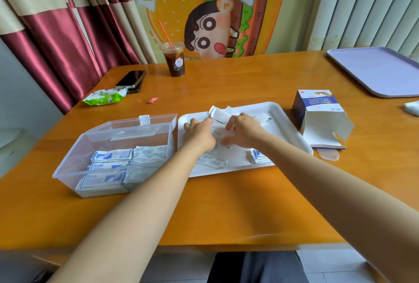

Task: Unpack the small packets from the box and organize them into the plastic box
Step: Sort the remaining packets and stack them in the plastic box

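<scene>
On the orange table (226, 203), left hand (199, 133) and right hand (245, 131) curl around packets (221, 115) over the white tray (284, 113); the box (315, 104) reads "创口贴".

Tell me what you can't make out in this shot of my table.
In the head view:
packets under left hand and right hand: covered, blurred; grip and count unclear.
cardboard box: inside hidden by its walls.
purple tray: cut off by right edge.
print on plastic box contents: too small.
</scene>
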Motion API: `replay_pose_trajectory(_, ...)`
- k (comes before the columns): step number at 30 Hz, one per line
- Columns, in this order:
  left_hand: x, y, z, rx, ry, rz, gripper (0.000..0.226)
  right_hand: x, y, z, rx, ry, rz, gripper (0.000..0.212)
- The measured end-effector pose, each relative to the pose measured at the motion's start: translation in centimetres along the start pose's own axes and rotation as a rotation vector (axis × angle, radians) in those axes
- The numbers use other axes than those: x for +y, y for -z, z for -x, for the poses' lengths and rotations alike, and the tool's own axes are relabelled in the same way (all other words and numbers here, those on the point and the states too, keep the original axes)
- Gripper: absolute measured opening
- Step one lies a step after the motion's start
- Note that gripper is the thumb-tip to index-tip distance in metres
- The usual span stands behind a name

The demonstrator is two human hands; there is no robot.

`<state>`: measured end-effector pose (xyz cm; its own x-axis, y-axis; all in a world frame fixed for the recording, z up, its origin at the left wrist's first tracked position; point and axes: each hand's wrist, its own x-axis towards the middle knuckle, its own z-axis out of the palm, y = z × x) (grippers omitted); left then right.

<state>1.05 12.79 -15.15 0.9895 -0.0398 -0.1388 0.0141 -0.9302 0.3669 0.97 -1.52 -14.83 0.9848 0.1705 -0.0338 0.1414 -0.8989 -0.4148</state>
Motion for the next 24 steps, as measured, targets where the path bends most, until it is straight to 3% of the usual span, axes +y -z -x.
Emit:
replay_pose_trajectory(2, -0.1, -0.2, 0.0, 0.009, 0.020, 0.052, 0.059, 0.0, -0.1, -0.3, -0.009, 0.016, -0.010, 0.025)
replay_pose_trajectory(7, -0.1, -0.5, 0.3, 0.153, 0.043, 0.186, 0.060, 0.8, 0.9, -0.2, 0.017, -0.048, -0.241, 0.021)
replay_pose_trajectory(10, 0.6, -0.4, 0.6, 0.280, 0.000, 0.643, 0.048, 1.7, 2.1, 0.7, 0.056, -0.082, -0.547, 0.012)
replay_pose_trajectory(13, 2.3, -0.2, 1.6, 0.062, -0.045, 1.140, 0.020, 2.3, 2.9, 1.3, -0.044, -0.107, -0.956, 0.014)
replay_pose_trajectory(16, 3.7, -0.5, 2.0, -0.176, -0.049, 1.527, 0.027, 2.5, 2.9, 1.8, -0.159, -0.114, -1.083, 0.011)
replay_pose_trajectory(24, 5.1, -0.9, 2.5, -0.146, 0.060, 1.654, 0.027, 2.8, 2.4, 2.6, -0.027, -0.106, -1.004, 0.012)
